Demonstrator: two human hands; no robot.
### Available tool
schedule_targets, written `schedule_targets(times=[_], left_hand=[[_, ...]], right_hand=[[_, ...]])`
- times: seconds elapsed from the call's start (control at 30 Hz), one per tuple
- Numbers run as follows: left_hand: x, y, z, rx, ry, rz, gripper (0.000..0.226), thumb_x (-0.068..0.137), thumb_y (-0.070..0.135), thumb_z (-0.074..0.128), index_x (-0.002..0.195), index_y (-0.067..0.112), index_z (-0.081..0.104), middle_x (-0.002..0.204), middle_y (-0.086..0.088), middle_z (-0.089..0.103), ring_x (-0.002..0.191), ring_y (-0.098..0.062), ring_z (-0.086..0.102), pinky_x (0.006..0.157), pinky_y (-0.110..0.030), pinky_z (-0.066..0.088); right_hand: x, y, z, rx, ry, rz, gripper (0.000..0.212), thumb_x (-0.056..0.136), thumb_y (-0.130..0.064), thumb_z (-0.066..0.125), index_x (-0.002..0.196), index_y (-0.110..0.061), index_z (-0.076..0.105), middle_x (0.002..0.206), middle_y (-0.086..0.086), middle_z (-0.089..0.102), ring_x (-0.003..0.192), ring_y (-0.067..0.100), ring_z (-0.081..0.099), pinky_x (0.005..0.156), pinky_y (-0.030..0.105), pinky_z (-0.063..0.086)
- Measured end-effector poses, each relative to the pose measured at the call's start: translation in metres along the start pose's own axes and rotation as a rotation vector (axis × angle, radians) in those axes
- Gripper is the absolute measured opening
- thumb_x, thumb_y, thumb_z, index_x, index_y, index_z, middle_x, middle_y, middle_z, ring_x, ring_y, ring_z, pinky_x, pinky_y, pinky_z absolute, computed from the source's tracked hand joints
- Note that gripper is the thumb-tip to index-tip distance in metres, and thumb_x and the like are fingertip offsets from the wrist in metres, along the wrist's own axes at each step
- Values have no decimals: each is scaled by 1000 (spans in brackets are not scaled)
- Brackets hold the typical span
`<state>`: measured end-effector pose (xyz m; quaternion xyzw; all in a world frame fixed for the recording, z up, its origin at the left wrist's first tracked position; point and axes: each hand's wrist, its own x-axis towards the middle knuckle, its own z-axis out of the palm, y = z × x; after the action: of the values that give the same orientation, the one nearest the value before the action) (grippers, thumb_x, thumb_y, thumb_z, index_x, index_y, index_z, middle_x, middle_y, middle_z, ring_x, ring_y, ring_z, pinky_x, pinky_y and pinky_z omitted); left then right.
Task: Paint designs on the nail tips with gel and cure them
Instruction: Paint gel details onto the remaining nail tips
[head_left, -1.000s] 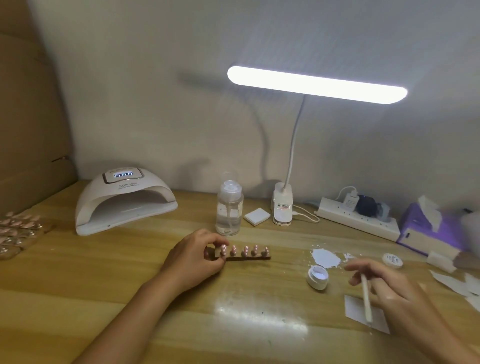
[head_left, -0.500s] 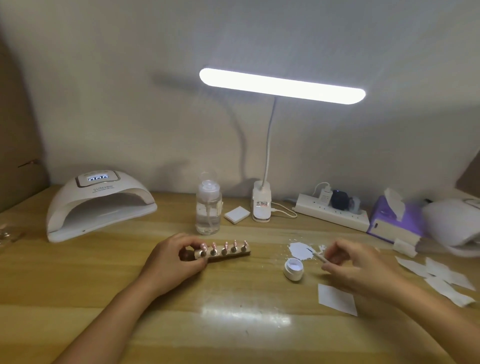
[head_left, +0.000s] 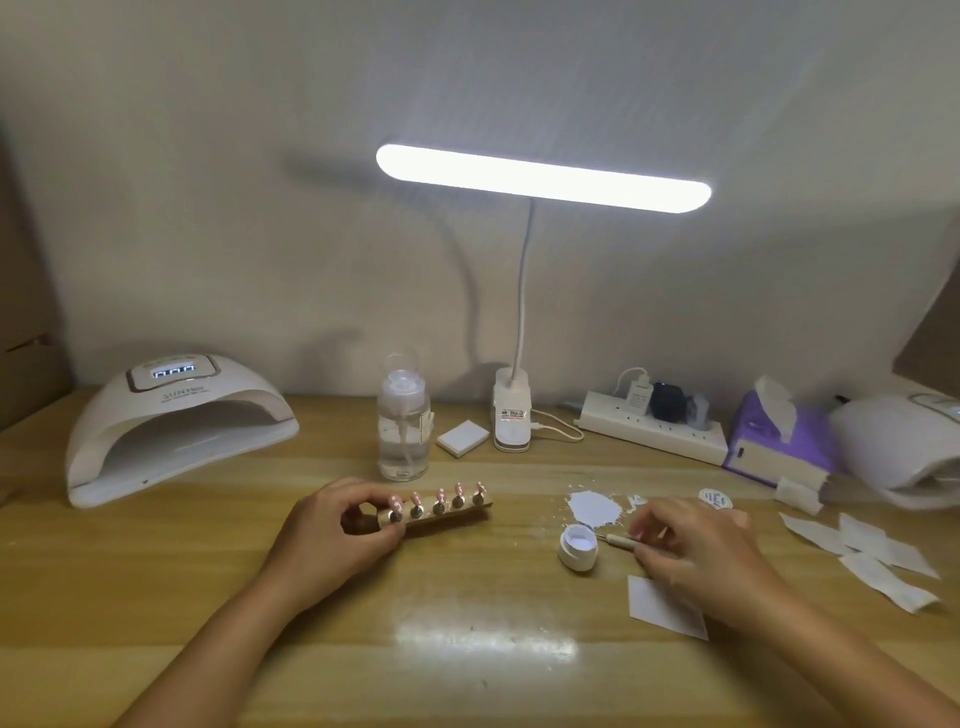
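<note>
Your left hand (head_left: 332, 535) grips left end of nail tip holder (head_left: 441, 512), fingers curled round it; five pink tips upright, mid-counter (head_left: 156, 571). Your right hand (head_left: 696, 545) pinches brush (head_left: 618, 540), tip just beside open gel pot (head_left: 577, 546). Curing lamp (head_left: 171, 421) far left.

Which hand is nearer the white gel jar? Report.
Right. The right hand, holding a brush, is just right of the gel jar; the left hand grips the nail-tip holder far to its left.
</note>
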<state>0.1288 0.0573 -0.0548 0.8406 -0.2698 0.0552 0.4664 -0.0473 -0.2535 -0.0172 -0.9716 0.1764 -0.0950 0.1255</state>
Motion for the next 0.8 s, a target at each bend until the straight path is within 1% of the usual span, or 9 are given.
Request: schedule_targets(times=[0.07,0.17,0.27,0.37,0.47,0.57,0.63,0.73,0.8], left_hand=[[-1,4,0,12,9,37,25,71,17,83,86,35,75,88,23,64,72,-6,59,63,-10,42],[0,14,0,-21,16,52,25,73,15,84,87,34,75,88,26,63,76,-3,56,61,-12,41],[1,32,1,-106,-26,42,23,76,15,82,89,33,74,89,25,64,77,-2,56,60,-14,41],[-4,54,6,-155,-110,57,21,78,16,80,91,31,75,90,24,66,78,-1,55,64,-14,42],[-13,75,15,-166,-165,86,21,78,14,80,90,30,75,87,27,66,79,0,55,66,-13,42],[-19,93,26,-185,-222,135,27,78,12,80,91,35,75,89,20,68,79,-5,56,70,-20,45],[-22,106,42,-201,-264,188,29,78,13,80,92,37,74,89,19,68,78,-9,55,70,-22,46],[-24,130,74,-239,-312,271,30,79,18,79,99,38,70,92,19,70,76,-11,58,66,-19,49],[-24,150,102,-302,-343,293,33,80,20,78,107,36,66,94,16,70,76,-7,62,66,-16,50]], right_hand=[[-1,-3,-2,61,52,-2,18,92,-32,65,92,-46,53,95,-23,59,92,-8,51,84,28,19],[-5,-12,-8,364,172,-39,22,91,-19,69,102,-38,62,96,-15,65,86,-2,59,89,29,39],[-16,-32,-13,552,39,-129,38,88,-18,74,119,-36,61,105,-10,66,89,1,59,79,13,44],[-23,-47,-11,616,-15,-160,52,87,-19,76,131,-36,54,109,-8,65,86,6,59,79,18,48],[-33,-48,-18,672,36,-180,45,87,-20,77,125,-37,59,96,-12,70,77,7,60,73,22,51],[-48,-33,-24,714,83,-148,28,87,-20,76,109,-35,69,88,-13,70,70,7,58,67,22,50],[-64,-15,-30,727,87,-94,22,86,-22,76,105,-32,71,88,-13,69,71,10,60,66,20,51],[-91,18,-40,722,100,24,23,80,-37,76,102,-33,73,92,-22,69,79,6,64,68,16,51],[-112,42,-46,796,124,146,27,73,-41,76,98,-31,76,90,-16,72,79,6,66,68,15,52]])
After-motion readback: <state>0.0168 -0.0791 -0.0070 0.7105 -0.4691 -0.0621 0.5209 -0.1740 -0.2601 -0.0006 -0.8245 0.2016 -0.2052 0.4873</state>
